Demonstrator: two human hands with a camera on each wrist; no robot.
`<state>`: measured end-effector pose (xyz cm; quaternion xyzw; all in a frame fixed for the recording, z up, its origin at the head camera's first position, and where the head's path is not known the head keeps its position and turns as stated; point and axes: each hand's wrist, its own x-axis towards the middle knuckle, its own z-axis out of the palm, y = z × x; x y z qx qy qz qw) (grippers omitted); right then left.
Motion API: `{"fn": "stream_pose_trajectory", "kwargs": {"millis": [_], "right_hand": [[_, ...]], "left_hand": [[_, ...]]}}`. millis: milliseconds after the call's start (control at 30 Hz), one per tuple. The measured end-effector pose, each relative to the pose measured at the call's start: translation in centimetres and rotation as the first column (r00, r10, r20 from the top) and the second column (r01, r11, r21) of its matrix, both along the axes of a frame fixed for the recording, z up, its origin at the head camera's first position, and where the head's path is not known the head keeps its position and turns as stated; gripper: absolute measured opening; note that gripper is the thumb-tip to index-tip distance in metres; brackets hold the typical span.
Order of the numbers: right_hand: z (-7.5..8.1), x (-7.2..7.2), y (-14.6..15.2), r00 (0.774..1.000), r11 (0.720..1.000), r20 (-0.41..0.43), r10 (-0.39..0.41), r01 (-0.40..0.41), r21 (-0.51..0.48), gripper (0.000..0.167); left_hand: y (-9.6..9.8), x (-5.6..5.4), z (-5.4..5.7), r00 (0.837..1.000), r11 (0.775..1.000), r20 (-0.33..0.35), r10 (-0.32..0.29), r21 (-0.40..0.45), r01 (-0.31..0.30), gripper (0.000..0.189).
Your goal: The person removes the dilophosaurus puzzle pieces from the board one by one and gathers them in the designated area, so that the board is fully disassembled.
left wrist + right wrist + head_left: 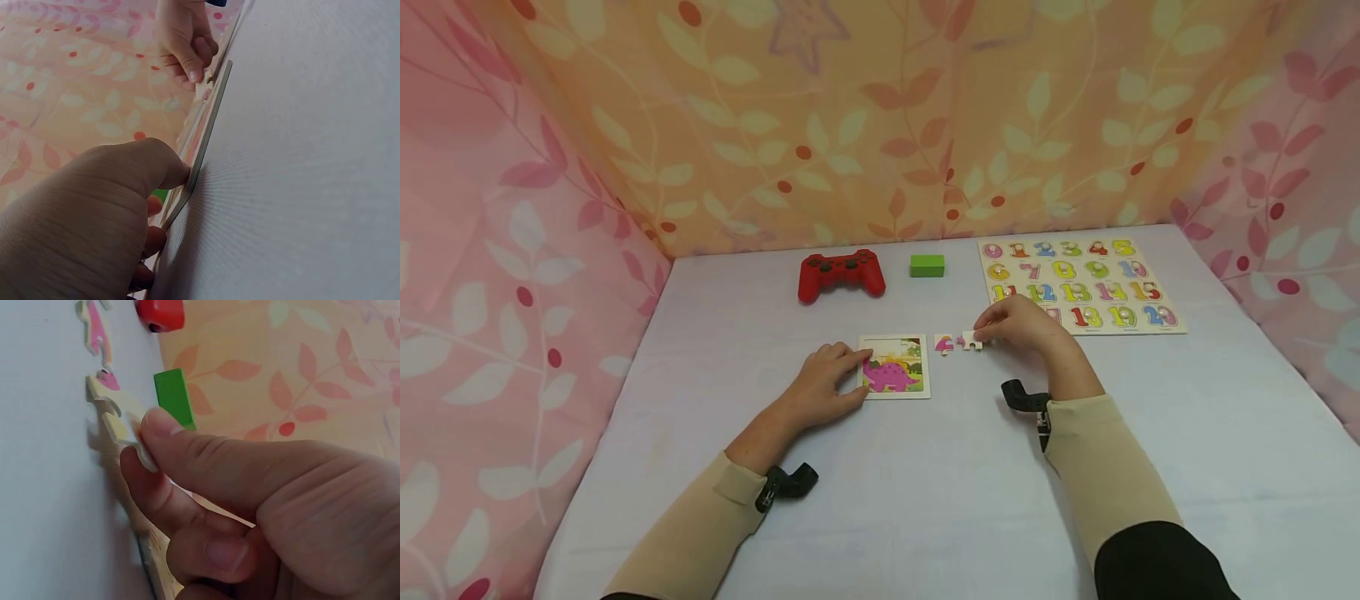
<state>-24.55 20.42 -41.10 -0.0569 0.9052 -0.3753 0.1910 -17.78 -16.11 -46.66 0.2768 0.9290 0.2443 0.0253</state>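
1. Currently, the right hand (1018,323) pinches a puzzle piece (972,341) between thumb and forefinger, just right of another loose piece (943,342).
2. The left hand's (826,385) thumb and forefinger, spread apart, rest on the dinosaur board's (887,347) left edge.
3. Handling should go best with a light pinch at one end, tabs left free, and the board pressed flat and steady.

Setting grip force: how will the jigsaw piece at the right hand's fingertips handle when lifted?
Probably stiff: the jigsaw piece shows no obvious bend where the right hand pinches it. Likely light, being small and thin. Its knobs and notches might snag on another piece if slid flat.
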Motion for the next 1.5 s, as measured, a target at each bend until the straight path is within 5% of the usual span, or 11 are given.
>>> {"fn": "stream_pose_trajectory", "kwargs": {"millis": [333,767,1133,1500], "right_hand": [[0.1,0.4,-1.1,0.998,0.993,-0.062,0.002,0.005,0.116,0.016],[2.2,0.8,-1.8,0.993,0.996,-0.12,-0.01,0.021,0.087,0.026],[3.2,1.8,-4.5,0.975,0.997,-0.208,0.076,-0.07,0.036,0.029],[1.2,2.5,-8.7,0.949,0.97,-0.208,0.238,-0.224,0.089,0.031]], "left_hand": [[-0.1,0.0,0.0,1.0,1.0,-0.003,-0.002,0.006,0.002,0.061],[0.0,0.1,0.2,1.0,1.0,-0.012,0.003,0.003,-0.003,0.06],[0.0,0.0,0.1,0.999,1.0,-0.033,0.012,-0.012,-0.012,0.063],[-0.1,-0.2,0.2,0.998,0.998,-0.048,0.047,-0.048,-0.049,0.07]]}}
